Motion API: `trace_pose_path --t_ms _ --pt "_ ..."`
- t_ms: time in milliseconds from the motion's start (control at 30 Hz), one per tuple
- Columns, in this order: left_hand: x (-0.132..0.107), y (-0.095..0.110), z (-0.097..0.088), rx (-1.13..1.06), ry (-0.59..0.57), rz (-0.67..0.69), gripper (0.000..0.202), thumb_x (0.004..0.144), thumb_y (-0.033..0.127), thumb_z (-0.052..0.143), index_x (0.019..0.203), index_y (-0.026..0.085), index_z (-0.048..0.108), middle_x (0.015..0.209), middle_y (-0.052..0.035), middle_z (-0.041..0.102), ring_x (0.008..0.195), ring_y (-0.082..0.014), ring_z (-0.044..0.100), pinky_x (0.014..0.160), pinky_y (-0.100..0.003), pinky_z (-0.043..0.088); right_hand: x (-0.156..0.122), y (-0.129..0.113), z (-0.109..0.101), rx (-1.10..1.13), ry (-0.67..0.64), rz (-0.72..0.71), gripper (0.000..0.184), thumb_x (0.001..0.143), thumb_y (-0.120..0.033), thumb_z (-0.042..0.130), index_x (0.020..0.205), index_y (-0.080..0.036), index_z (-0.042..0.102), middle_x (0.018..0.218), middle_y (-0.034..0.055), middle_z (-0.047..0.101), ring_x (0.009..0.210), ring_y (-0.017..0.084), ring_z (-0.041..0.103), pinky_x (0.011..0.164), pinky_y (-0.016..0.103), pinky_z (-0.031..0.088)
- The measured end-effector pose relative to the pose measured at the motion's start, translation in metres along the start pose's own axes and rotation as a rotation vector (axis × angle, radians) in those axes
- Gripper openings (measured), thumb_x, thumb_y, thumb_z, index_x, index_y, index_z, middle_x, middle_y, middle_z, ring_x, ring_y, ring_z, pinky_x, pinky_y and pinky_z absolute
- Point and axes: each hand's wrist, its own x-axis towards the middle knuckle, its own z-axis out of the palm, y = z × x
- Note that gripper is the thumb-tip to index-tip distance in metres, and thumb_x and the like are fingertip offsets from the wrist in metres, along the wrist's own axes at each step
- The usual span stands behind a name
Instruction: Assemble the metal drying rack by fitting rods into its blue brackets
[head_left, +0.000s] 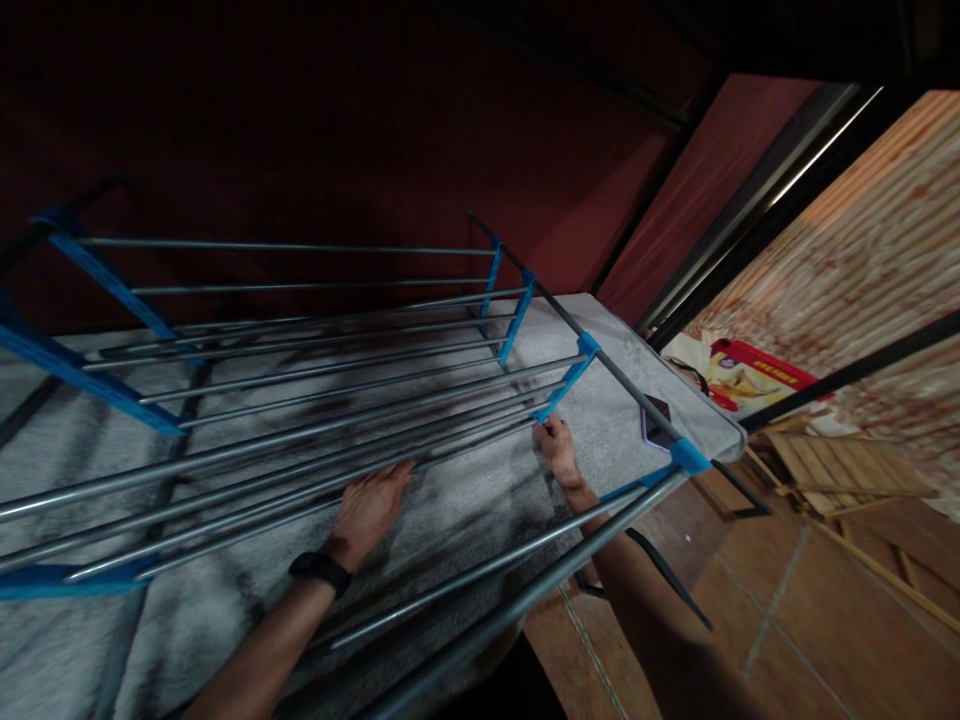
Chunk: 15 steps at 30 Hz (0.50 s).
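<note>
A metal rack (315, 400) of long grey rods joined by blue plastic brackets lies on its side across a grey-covered surface (600, 420). My left hand (371, 505), with a black watch at the wrist, reaches under the rods, its fingers wrapped round one of the lower rods. My right hand (559, 450) pinches the end of a rod where it meets a blue bracket (559, 392). A phone (656, 422) lies on the grey surface just right of my right hand.
A dark red wall stands behind the rack. At the right, a red and yellow package (750, 375) and wooden slats (832, 465) lie on a tiled floor (750, 620). A black bar (855, 375) crosses at the right.
</note>
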Motion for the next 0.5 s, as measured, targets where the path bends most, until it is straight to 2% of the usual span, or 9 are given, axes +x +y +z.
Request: trace_pose_path --t_ms 500 --pt "0.0014 -0.0054 -0.0017 -0.026 -0.011 0.016 0.045 0.105 0.029 0.031 0.139 0.024 0.061 0.133 -0.0088 0.07 0.121 -0.0253 0.068 0.105 -0.04 0.05 -0.0063 -0.0048 -0.0039 0.084 -0.032 0.057 0.026 0.087 -0.044 0.054 0.097 -0.023 0.065 0.088 0.0029 0.059 0.08 0.018 0.055 0.077 0.031 0.05"
